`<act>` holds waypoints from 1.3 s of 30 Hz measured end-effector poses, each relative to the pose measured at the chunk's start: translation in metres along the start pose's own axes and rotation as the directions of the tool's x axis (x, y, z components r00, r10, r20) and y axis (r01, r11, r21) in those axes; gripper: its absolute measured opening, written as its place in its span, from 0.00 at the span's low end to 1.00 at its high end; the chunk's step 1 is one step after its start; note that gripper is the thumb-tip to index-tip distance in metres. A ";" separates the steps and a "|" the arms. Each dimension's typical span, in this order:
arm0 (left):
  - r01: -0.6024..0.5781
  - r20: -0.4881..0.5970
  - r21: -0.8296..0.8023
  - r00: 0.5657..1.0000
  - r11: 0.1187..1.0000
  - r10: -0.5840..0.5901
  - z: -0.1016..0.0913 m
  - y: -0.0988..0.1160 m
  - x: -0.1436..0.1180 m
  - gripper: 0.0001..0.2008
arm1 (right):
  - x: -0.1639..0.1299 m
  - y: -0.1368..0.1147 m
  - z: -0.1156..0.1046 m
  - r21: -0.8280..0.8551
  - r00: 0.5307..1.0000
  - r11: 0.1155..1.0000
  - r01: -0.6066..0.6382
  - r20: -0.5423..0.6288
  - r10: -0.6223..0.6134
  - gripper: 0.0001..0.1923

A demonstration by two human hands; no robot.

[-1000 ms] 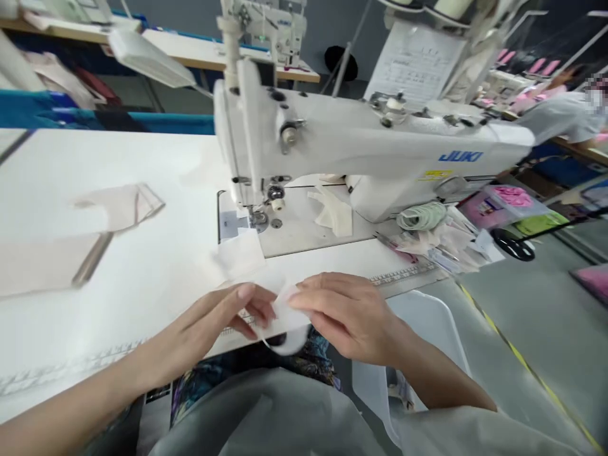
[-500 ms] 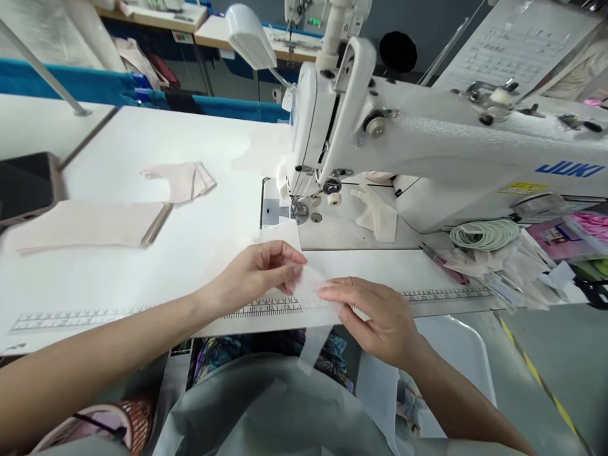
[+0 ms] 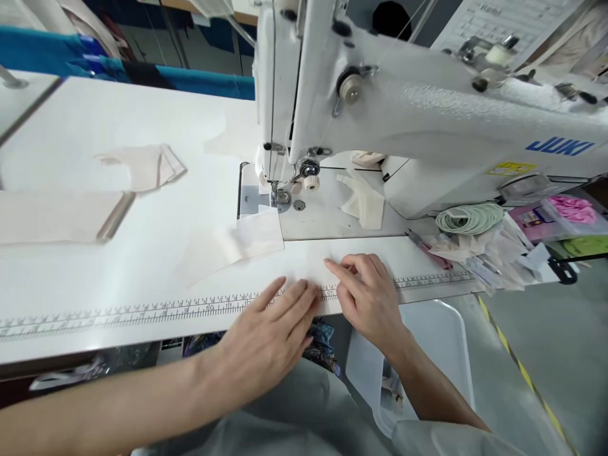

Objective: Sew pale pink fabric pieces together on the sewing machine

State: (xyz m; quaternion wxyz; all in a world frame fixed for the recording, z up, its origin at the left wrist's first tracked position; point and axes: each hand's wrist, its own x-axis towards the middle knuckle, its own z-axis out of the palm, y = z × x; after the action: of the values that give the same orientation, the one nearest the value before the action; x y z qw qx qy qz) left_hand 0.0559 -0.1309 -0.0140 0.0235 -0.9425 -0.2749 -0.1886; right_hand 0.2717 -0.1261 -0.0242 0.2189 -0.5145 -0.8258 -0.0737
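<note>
Pressing: both hands are lying flat on a thin white translucent fabric strip [image 3: 319,278] at the table's front edge, by the printed ruler scale [image 3: 142,311].
L hand [image 3: 273,329]: fingers spread wide, palm down, gripping nothing.
R hand [image 3: 365,294]: fingers extended, tips pinning the strip.
Progress: strip is looking laid out & smoothed; not yet under the presser foot [image 3: 281,197] (so sewing seems left to do).
Surface: white worktable [image 3: 95,272] is carrying beige cut fabric pieces [image 3: 142,166], a sheer white square [image 3: 259,229], green elastic coil [image 3: 470,218].
Room: white JUKI sewing machine [image 3: 427,120]; blue bins behind.
</note>
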 end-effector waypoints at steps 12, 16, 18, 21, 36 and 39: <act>-0.016 0.028 -0.087 0.999 0.996 0.018 0.002 -0.008 -0.011 0.19 | 0.025 0.009 -0.006 0.174 0.971 0.967 0.184 0.119 -0.206 0.23; -0.027 0.062 -0.082 0.998 0.996 0.032 -0.008 -0.016 -0.014 0.18 | 0.031 0.011 -0.002 0.081 0.970 0.988 0.129 0.198 -0.143 0.17; -0.003 0.053 -0.034 0.999 0.999 0.005 -0.010 -0.015 -0.014 0.18 | 0.029 0.009 0.001 0.029 0.979 0.995 0.100 0.177 -0.104 0.16; 0.049 0.023 0.012 0.999 0.999 -0.049 -0.008 -0.008 -0.011 0.18 | 0.025 0.004 0.003 -0.020 0.988 0.996 0.082 0.135 -0.079 0.15; 0.133 0.007 0.076 0.991 0.988 -0.134 0.014 0.009 -0.014 0.23 | 0.025 0.005 0.004 -0.085 0.976 0.990 0.113 0.197 -0.094 0.19; 0.148 -0.002 0.052 0.989 0.988 -0.148 0.014 0.009 -0.014 0.23 | 0.025 0.002 0.005 -0.104 0.978 0.989 0.101 0.195 -0.079 0.19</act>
State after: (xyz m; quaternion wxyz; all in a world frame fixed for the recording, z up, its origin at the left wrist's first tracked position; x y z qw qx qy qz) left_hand 0.0542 -0.1439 -0.0316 0.0335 -0.9188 -0.3487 -0.1819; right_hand 0.2630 -0.1030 -0.0183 0.1057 -0.4930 -0.8598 -0.0806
